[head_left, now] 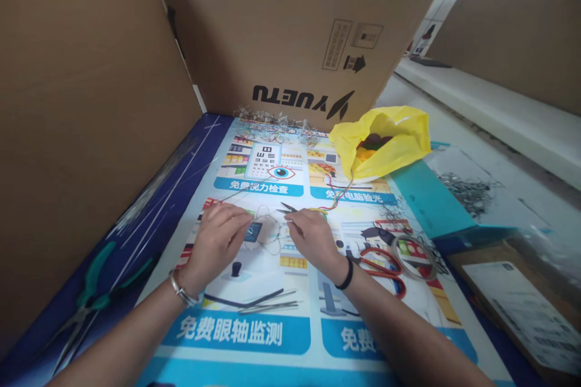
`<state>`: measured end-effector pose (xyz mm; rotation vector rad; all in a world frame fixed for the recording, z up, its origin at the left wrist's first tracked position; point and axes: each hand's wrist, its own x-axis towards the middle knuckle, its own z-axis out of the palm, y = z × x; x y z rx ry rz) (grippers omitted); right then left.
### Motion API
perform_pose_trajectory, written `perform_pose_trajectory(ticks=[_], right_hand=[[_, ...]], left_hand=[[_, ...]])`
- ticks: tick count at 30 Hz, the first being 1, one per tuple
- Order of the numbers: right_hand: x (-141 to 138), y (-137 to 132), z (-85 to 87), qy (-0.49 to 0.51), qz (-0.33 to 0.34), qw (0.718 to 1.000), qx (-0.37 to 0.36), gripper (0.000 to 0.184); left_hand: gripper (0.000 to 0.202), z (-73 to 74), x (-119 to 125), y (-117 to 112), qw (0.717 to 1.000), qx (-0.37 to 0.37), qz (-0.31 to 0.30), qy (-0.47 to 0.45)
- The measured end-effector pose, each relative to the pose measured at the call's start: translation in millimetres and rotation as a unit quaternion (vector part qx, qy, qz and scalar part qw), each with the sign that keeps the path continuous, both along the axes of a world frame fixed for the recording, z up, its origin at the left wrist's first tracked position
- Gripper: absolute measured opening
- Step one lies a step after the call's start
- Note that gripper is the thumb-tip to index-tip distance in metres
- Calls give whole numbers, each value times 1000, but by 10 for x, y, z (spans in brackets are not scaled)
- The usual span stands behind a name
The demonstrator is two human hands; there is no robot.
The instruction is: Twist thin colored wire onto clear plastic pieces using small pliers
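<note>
A thin bent wire point(271, 251) loops over the printed sheet between my hands. My left hand point(216, 243), with a silver bracelet at the wrist, pinches it at the left. From the right, my right hand point(314, 238), wearing a black band, has thumb and forefinger closed at the wire's other side. A dark pointed tool tip point(287, 208) shows just behind my right fingers; yellow parts show beyond the knuckles, and my hand hides what lies between. Several straight metal wires point(270, 302) lie on the sheet nearer to me.
Teal-handled pliers point(94, 290) and a bundle of wires point(157, 184) lie left. Red-handled scissors point(384, 261) and a wire coil point(415, 257) are right. A yellow bag point(385, 133), wire shapes point(276, 124) and a tall cardboard wall point(290, 30) stand behind. A labelled box point(521, 308) sits right.
</note>
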<state>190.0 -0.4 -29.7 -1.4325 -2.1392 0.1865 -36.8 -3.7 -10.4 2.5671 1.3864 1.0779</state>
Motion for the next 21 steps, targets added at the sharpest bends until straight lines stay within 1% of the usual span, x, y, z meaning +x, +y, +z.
perform_pose_trajectory(ticks=[5,10,15,21], right_hand=[[-15,-18,-27,-103,36,994,14,21],[-37,-36,-6,-181,61,981,28,18],[-66,-68,40,-221,68,973,27,14],[-67,-70,78,-230,70,971,5,11]], left_hand=[[14,-2,27,-137,995,-29,-54,77],[17,-37,23,-190,983,-71,-93,143],[17,-26,3,-185,974,-100,-77,187],[20,10,-22,-172,971,-112,-78,194]])
